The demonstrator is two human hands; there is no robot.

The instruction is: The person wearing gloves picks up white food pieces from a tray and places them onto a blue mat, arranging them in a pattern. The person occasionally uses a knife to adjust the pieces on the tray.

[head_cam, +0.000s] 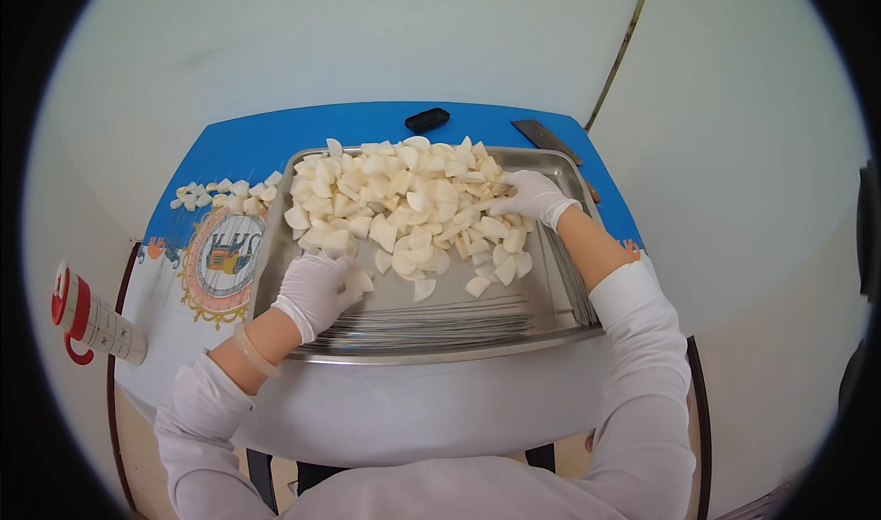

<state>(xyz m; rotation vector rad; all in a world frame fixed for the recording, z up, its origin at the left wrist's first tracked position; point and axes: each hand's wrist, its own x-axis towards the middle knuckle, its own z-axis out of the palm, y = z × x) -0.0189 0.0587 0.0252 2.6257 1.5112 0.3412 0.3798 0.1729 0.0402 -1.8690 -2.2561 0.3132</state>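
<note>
A steel tray holds a heap of cut white vegetable pieces, perhaps radish. Metal skewers lie along its near side, and others along its right side. My gloved left hand is at the heap's near left edge, its fingers curled by a few pieces; whether it grips any I cannot tell. At the heap's right side, my gloved right hand has its fingertips on a thin skewer or similar piece among the vegetables. Skewered white pieces lie left of the tray.
A cleaver and a small black object lie beyond the tray on the table's blue cover. A clear bottle with a red lid and handle stands at the left edge. Walls rise behind the table.
</note>
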